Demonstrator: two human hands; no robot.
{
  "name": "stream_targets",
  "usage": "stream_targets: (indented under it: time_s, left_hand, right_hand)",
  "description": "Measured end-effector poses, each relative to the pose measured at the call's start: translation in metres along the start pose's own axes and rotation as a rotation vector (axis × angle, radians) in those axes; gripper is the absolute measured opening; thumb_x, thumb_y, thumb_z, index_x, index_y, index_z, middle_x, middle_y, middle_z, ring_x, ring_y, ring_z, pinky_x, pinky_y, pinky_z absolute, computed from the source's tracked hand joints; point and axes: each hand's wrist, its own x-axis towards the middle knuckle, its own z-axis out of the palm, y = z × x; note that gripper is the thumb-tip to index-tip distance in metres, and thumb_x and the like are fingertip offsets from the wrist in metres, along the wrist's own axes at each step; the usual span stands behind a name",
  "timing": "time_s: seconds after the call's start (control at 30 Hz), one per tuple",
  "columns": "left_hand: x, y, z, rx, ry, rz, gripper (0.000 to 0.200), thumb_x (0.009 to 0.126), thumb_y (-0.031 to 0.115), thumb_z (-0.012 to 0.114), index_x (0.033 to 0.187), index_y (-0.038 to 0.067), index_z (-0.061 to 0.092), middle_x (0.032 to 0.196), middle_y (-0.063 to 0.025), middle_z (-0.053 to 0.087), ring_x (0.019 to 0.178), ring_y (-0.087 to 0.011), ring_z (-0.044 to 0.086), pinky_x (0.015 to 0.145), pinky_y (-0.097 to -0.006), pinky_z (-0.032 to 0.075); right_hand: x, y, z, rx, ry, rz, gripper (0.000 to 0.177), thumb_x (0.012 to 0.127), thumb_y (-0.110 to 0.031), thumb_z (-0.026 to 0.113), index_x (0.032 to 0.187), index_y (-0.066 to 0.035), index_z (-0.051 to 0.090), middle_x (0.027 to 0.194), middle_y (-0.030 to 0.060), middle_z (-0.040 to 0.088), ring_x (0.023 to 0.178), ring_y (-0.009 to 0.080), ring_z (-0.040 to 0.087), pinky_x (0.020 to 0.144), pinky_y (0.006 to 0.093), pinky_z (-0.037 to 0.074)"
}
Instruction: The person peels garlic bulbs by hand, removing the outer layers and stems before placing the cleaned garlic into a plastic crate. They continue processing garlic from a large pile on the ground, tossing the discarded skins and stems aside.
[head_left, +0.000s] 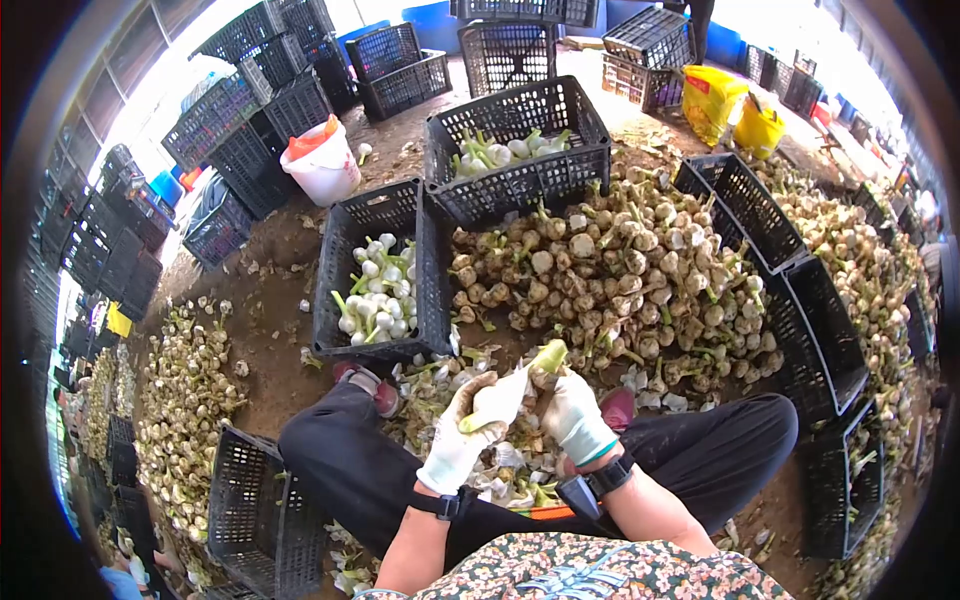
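Both my hands wear white work gloves with dirty fingertips, above my lap. My left hand (462, 432) is closed around a head of garlic (500, 398) with a pale green stem. My right hand (580, 415) pinches its upper end, where a yellow-green piece of stalk or leaf (548, 357) sticks up; the fingertips are partly hidden. Loose garlic skins (505, 458) lie beneath my hands. Clean white garlic heads (380, 290) fill part of a black crate (332, 322) ahead to the left. A big pile of unpeeled garlic (610, 280) lies in front of me.
Another black crate (520, 194) with clean garlic stands beyond the pile. More crates (815, 335) line the right side, and one crate (240, 495) is by my left knee. A white bucket (322, 175) and a yellow bucket (758, 130) stand farther back. More garlic (185, 410) lies at left.
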Motion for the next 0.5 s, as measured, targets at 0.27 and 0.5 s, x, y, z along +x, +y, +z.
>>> stream_targets:
  time_s: [0.27, 0.5]
  left_hand:
    - [0.005, -0.022, -0.01, -0.194, 0.159, 0.237, 0.054, 0.084, -0.003, 0.069, 0.133, 0.005, 0.05, 0.123, -0.007, 0.059, 0.109, -0.0192, 0.061, 0.091, -0.0285, 0.052]
    - [-0.007, -0.026, -0.022, -0.319, 0.043, 0.21, 0.056, 0.088, 0.003, 0.068, 0.139, 0.003, 0.045, 0.13, -0.0123, 0.058, 0.117, -0.0201, 0.057, 0.097, -0.0332, 0.048]
  right_hand:
    - [0.014, 0.013, -0.01, -0.235, 0.09, -0.092, 0.021, 0.089, 0.007, 0.055, 0.108, -0.001, 0.059, 0.091, 0.0065, 0.064, 0.08, 0.0221, 0.064, 0.072, 0.0358, 0.056]
    - [0.046, 0.001, -0.061, -0.116, 0.336, -0.26, 0.026, 0.089, 0.006, 0.055, 0.113, -0.003, 0.06, 0.094, 0.0056, 0.065, 0.079, 0.0215, 0.064, 0.073, 0.0361, 0.055]
